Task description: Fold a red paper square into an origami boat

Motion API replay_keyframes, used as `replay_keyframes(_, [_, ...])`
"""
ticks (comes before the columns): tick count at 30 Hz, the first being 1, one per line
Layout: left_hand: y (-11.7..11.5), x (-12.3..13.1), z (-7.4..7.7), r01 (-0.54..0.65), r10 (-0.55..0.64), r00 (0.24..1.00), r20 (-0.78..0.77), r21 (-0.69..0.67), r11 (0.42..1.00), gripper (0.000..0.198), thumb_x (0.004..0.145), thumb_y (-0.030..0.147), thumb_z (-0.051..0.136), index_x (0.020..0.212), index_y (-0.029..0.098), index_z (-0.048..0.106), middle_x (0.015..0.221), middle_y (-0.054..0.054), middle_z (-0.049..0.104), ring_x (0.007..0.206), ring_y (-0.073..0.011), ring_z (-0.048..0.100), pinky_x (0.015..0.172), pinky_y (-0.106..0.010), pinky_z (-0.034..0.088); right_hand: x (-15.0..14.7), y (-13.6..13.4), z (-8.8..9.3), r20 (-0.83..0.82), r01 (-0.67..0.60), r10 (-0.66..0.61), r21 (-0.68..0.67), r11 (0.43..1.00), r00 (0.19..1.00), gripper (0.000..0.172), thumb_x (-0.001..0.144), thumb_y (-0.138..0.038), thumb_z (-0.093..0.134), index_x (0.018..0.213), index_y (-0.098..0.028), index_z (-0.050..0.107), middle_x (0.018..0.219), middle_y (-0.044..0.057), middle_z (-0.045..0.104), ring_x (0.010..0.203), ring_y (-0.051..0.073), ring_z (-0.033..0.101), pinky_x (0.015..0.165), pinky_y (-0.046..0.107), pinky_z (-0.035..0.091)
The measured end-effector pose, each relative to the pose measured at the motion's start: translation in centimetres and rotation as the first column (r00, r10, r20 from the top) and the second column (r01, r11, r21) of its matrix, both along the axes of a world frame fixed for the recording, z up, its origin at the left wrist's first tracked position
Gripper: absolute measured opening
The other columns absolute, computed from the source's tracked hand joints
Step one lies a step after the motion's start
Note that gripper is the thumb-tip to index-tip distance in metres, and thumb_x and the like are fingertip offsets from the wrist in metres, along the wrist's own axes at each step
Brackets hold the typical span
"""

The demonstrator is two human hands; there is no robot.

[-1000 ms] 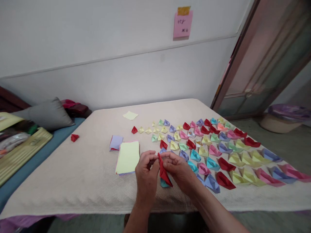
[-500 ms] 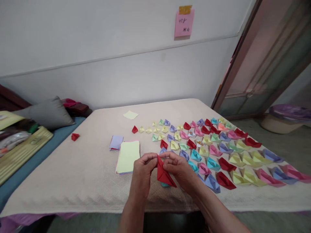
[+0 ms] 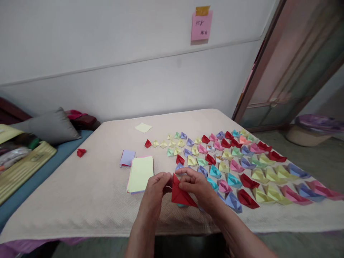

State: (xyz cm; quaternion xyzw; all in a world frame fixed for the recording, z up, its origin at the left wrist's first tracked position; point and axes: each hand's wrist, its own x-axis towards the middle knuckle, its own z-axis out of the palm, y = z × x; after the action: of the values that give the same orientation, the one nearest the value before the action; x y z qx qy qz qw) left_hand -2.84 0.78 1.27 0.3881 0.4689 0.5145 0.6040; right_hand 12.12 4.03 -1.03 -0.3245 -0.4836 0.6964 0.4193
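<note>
Both my hands pinch one piece of folded red paper just above the near edge of the table. My left hand holds its left corner, and my right hand holds its top and right side. The paper shows as a flat red triangle. A teal folded piece lies partly hidden under it. To the left of my hands lies a stack of yellow paper sheets. To the right spread rows of several folded paper boats in red, pink, yellow, blue and green.
A small lilac paper pile and a loose yellow sheet lie further back. One red folded piece sits off the table's left side, near a grey cushion. A pink note hangs on the wall; a basin stands at right.
The red paper has turned from edge-on to a broad flat triangle between my fingers. Both hands have sunk slightly toward the table's near edge.
</note>
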Motion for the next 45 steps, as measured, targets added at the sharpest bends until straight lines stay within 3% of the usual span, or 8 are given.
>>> replay_keyframes(6, [0.4,-0.2,-0.6,-0.042,0.043,0.991,-0.129,0.009,0.999,0.013,0.07,0.023,0.068,0.068,0.014,0.059,0.057,0.005,0.05,0.051,-0.006,0.039,0.049,-0.019,0.03,-0.1,-0.1,0.0,0.103,-0.012,0.001,0.106,0.994,0.995,0.031,0.068,-0.016,0.064,0.098,-0.017,0.057,0.054,-0.008,0.051,0.048,0.007,0.04,0.048,0.022,0.027])
replay_keyframes(10, [0.7,-1.0,-0.7,-0.23,0.233,0.971,-0.055,0.046,0.972,0.016,0.071,0.026,0.068,0.07,0.015,0.057,0.054,0.006,0.049,0.047,-0.0053,0.035,0.046,-0.019,0.026,0.1,-0.1,0.0,0.118,-0.005,-0.012,0.142,0.99,0.993,0.031,0.069,-0.016,0.065,0.099,-0.018,0.056,0.059,-0.006,0.054,0.052,0.009,0.043,0.05,0.022,0.032])
replay_keyframes(14, [0.8,-1.8,-0.5,-0.269,0.272,0.961,-0.046,0.059,0.961,0.017,0.071,0.027,0.07,0.072,0.015,0.058,0.05,0.007,0.046,0.045,-0.0047,0.034,0.045,-0.018,0.023,0.3,0.0,0.1,0.139,0.033,-0.061,0.193,0.981,0.988,0.026,0.072,-0.02,0.064,0.097,-0.019,0.056,0.059,-0.005,0.057,0.052,0.01,0.047,0.052,0.023,0.037])
replay_keyframes(19, [0.9,-1.9,-0.6,-0.288,0.294,0.953,-0.069,0.094,0.953,0.017,0.073,0.028,0.068,0.077,0.013,0.062,0.05,0.006,0.049,0.046,-0.0051,0.038,0.046,-0.017,0.026,0.2,0.0,-0.4,0.231,0.125,-0.189,0.266,0.956,0.954,0.006,0.072,-0.022,0.064,0.073,-0.019,0.058,0.055,-0.004,0.054,0.047,0.01,0.048,0.047,0.022,0.037])
replay_keyframes(26, [1.0,-2.2,-0.8,-0.329,0.333,0.942,-0.048,0.083,0.941,0.02,0.07,0.028,0.07,0.081,0.013,0.065,0.056,0.002,0.058,0.051,-0.0073,0.047,0.049,-0.018,0.034,0.4,-0.1,-0.3,0.336,0.13,-0.321,0.485,0.865,0.885,0.01,0.079,-0.016,0.055,0.079,-0.02,0.064,0.057,-0.003,0.056,0.05,0.011,0.053,0.05,0.022,0.041])
replay_keyframes(32, [1.1,-2.1,-0.7,-0.295,0.31,0.943,-0.125,0.121,0.948,0.016,0.071,0.029,0.068,0.079,0.015,0.066,0.059,0.002,0.059,0.053,-0.008,0.048,0.05,-0.018,0.035,0.4,-0.6,-0.5,0.348,0.056,-0.427,0.718,0.694,0.835,0.019,0.085,-0.016,0.052,0.098,-0.022,0.065,0.089,0.003,0.071,0.081,0.017,0.065,0.073,0.027,0.047])
replay_keyframes(38, [1.2,-2.1,-0.7,-0.24,0.277,0.923,-0.268,0.165,0.957,0.01,0.071,0.027,0.067,0.073,0.017,0.067,0.067,0.001,0.062,0.061,-0.0106,0.05,0.061,-0.021,0.038,0.2,-0.8,-0.4,0.431,-0.055,-0.413,0.742,0.668,0.802,0.015,0.089,-0.017,0.051,0.084,-0.022,0.065,0.077,0.001,0.065,0.072,0.015,0.061,0.065,0.025,0.043])
replay_keyframes(45, [1.1,-1.1,-0.3,-0.072,0.115,0.961,-0.253,0.17,0.983,0.008,0.074,0.024,0.064,0.072,0.016,0.067,0.069,-0.001,0.063,0.068,-0.0143,0.053,0.067,-0.024,0.039,0.0,-0.5,0.4,0.386,-0.057,-0.535,0.846,0.53,0.752,0.015,0.088,-0.02,0.053,0.078,-0.022,0.065,0.082,0.004,0.064,0.081,0.019,0.055,0.076,0.033,0.038])
